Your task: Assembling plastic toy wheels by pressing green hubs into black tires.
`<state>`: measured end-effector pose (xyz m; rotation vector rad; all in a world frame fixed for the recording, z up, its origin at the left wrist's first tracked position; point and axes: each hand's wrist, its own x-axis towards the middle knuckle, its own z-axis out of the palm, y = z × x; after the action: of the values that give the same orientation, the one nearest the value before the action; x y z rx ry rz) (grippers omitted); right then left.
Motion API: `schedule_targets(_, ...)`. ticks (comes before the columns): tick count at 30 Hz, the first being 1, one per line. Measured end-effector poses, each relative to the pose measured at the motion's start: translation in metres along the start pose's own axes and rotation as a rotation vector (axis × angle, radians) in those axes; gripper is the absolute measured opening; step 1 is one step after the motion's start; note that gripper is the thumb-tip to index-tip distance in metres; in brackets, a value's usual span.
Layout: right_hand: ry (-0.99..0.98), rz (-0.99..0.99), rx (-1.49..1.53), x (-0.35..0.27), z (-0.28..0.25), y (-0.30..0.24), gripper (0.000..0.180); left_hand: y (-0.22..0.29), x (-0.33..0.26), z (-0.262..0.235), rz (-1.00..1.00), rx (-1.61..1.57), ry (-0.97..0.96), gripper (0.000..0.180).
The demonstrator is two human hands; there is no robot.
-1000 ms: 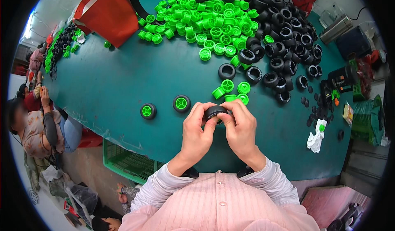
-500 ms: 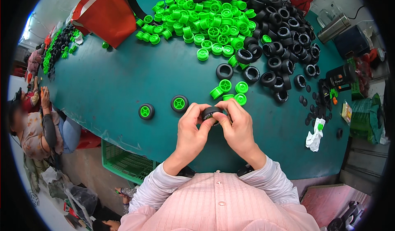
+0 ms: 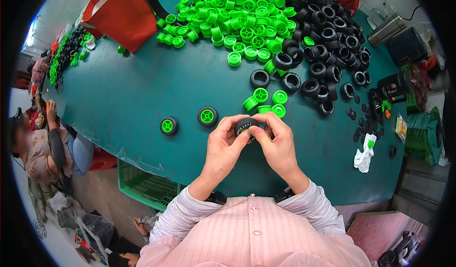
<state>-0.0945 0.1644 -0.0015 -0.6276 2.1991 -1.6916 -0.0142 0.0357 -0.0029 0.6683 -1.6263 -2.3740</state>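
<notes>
A small black toy tyre (image 3: pixel 244 123) is pinched between my two hands above the green table. My left hand (image 3: pixel 221 147) grips its left side, the thumb pressing from below. My right hand (image 3: pixel 276 145) closes on its right side, with the thumb over the near face. Fingers hide much of the tyre, so whatever is inside it is mostly out of sight. Left of my hands stand two wheels with tyres round green rims: one nearer wheel (image 3: pixel 207 116) and one farther left (image 3: pixel 168 126). Just beyond my fingers lie several loose green rims (image 3: pixel 260 95) and a bare tyre (image 3: pixel 260 78).
A heap of green rims (image 3: pixel 247 29) and a heap of black tyres (image 3: pixel 327 53) cover the far side. A red bag (image 3: pixel 123 17) stands far left, a metal flask (image 3: pixel 385 30) far right. Crumpled white paper (image 3: pixel 364 155) lies right. A person (image 3: pixel 47 148) sits at left.
The tyre in my hands has tilted, so more of its lettered side faces me. Both hands keep hold of it in nearly the same place. The two wheels on the left have not moved.
</notes>
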Motion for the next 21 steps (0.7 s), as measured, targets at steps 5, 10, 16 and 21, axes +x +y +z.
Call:
schedule_targets(5,0.103,-0.086,-0.23,-0.002,0.006,-0.013,0.014,-0.004,0.0,0.0,0.059,0.061,-0.009,0.027)
schedule_targets(10,0.126,-0.06,-0.214,-0.003,0.004,-0.015,0.01,0.001,0.001,-0.002,0.085,0.115,-0.07,0.028)
schedule_targets(16,-0.09,0.29,0.296,0.005,-0.004,0.009,0.015,-0.007,-0.001,-0.013,-0.014,0.013,-0.13,0.03)
schedule_targets(21,-0.017,0.006,-0.052,0.004,-0.005,0.001,0.016,0.008,0.002,-0.011,-0.115,0.132,-0.145,0.03)
